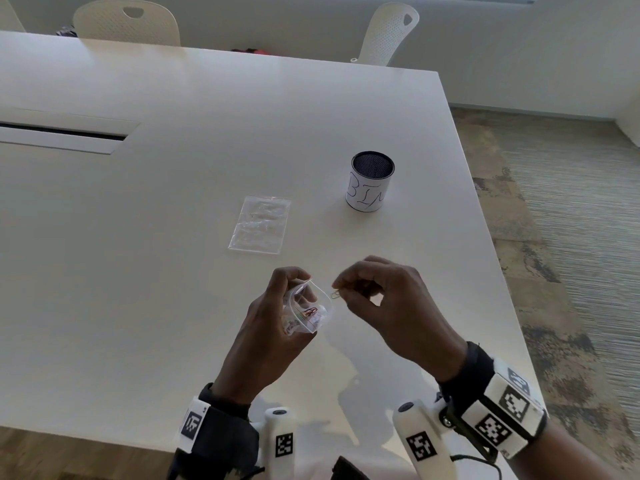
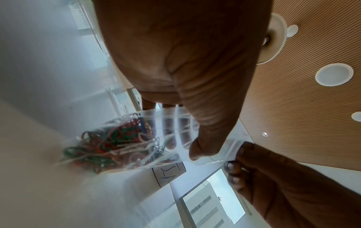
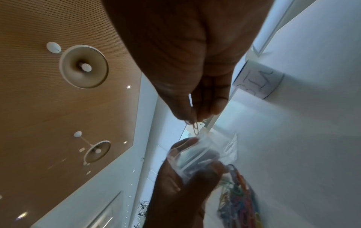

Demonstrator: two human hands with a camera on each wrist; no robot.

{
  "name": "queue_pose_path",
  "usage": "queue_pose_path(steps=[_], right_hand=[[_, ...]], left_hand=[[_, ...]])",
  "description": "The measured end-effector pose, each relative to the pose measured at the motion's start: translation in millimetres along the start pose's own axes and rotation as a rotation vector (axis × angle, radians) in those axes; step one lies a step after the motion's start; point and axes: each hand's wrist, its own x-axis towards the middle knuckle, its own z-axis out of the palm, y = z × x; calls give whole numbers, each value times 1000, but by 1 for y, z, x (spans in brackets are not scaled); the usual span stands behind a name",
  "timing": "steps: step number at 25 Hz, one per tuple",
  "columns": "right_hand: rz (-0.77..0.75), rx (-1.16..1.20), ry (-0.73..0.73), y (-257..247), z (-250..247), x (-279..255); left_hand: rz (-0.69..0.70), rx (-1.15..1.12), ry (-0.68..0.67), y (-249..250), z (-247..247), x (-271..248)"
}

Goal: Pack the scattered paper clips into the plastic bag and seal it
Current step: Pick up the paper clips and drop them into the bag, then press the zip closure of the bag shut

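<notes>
Left hand (image 1: 277, 327) grips a clear plastic bag (image 1: 308, 308) of coloured clips, right hand (image 1: 388, 306) pinches a metal paper clip (image 1: 335, 294) beside a paper-wrapped mesh cup (image 1: 370, 183) and spare flat clear bag (image 1: 260, 224).

Clear glossy plastic bag (image 1: 311, 299), thin metal paper clip (image 1: 335, 294), smooth matt table (image 1: 173, 271).

Head view looks down from above the counter (image 1: 207, 140); both wrist views sit close, facing upward; all share the plastic bag (image 1: 308, 310).
</notes>
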Motion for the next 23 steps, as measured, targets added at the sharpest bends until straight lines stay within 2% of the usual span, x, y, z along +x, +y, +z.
queue_pose_path(steps=[5, 10, 12, 15, 17, 19, 23], right_hand=[[-85, 74, -57, -23, 14, 4], [-153, -319, -299, -37, 15, -1], [-150, -309, -295, -39, 16, 0], [-120, -255, -244, -38, 14, 3], [-101, -212, -234, -36, 11, 3], [-93, -202, -241, -36, 10, 3], [-97, -236, -257, -33, 8, 3]], left_hand=[[-16, 13, 1, 1, -3, 0], [-1, -13, -14, -1, -8, 0], [-27, -40, -79, -2, -12, 0], [-70, -109, -301, -5, -28, 2], [-62, -146, -356, -7, -36, 4], [-61, -250, -329, -7, -36, 8], [-72, -307, -92, -8, -25, 17]])
